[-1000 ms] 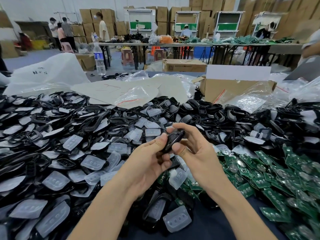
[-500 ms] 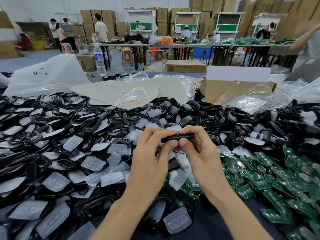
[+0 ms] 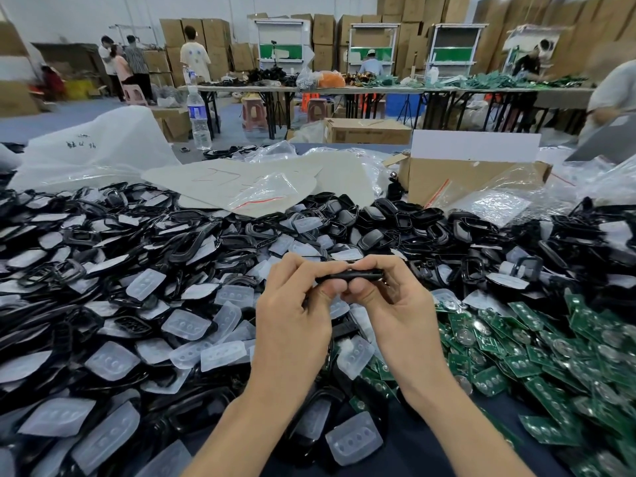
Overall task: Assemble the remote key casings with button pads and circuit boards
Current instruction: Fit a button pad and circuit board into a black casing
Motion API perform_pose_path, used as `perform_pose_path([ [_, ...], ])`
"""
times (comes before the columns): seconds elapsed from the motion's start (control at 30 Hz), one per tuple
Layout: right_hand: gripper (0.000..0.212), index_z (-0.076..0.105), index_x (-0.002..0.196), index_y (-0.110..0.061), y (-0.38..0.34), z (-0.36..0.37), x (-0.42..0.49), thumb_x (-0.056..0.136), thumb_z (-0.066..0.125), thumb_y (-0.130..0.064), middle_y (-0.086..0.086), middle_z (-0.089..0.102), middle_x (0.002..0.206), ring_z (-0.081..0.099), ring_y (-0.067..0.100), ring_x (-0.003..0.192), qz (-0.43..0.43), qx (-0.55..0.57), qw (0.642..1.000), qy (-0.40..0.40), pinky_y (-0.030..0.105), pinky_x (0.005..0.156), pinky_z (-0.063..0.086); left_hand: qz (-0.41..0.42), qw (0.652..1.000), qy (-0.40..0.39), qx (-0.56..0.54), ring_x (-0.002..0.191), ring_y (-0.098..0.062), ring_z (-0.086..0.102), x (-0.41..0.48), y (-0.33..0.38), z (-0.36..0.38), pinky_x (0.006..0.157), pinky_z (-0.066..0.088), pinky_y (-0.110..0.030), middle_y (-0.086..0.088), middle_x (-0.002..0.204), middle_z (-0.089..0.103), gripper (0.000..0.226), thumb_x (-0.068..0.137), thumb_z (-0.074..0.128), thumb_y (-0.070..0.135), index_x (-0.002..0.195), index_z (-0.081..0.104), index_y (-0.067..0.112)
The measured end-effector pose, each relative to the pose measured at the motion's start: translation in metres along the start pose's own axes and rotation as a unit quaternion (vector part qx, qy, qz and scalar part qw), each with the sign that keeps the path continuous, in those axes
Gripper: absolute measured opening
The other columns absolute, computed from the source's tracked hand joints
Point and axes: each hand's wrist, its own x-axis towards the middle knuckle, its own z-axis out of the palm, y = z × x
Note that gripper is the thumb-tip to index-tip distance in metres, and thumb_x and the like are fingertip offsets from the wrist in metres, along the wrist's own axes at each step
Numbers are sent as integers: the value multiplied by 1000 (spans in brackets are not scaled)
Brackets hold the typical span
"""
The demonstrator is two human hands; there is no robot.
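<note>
Casing shells [image 3: 192, 244] and clear button pads [image 3: 186, 323] fill the left side, green circuit boards [image 3: 537, 352] the right. Above them, left hand [image 3: 292, 325] and right hand [image 3: 402, 315] together pinch 1 black key casing [image 3: 351, 276] edge-on. Uneven thumb pressure could leave its seam unclosed or shift any pad inside.

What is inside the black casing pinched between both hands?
Nothing shows: the black casing is edge-on, pinched by the left hand and right hand, so its contents are hidden.

white wall [image 3: 86, 15] | stacked cartons [image 3: 406, 12] | folding tables [image 3: 378, 88] | grey floor [image 3: 86, 108]
</note>
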Motion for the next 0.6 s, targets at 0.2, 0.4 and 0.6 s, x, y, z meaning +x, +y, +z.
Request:
perform_pose_path([
  [0.2,15,70,106,-29,1,-1,1,92,64,-27,0,75,105,74,19,92,16,24,1000,2,22,83,56,29,999,-10,25,96,-12,62,3,-6,-3,79,47,-13,15,103,57,20,95,62,12,106,67,26],
  [0.4,19,71,110,-41,2,-1,-1,96,60,-32,-5,74,111,71,17,104,0,-29,1000,-6,27,90,57,95,986,-25,134,99,-14,56,-1,-12,0,85,45,-22,8,106,58,19,99,58,27,115,66,21],
  [0.6,43,66,130,-23,0,17,-5,89,59,-35,12,71,124,69,22,107,187,303,934,-35,34,88,59,46,994,-14,102,99,-11,60,-3,-15,3,80,50,-23,9,106,58,25,92,64,0,109,69,17],
])
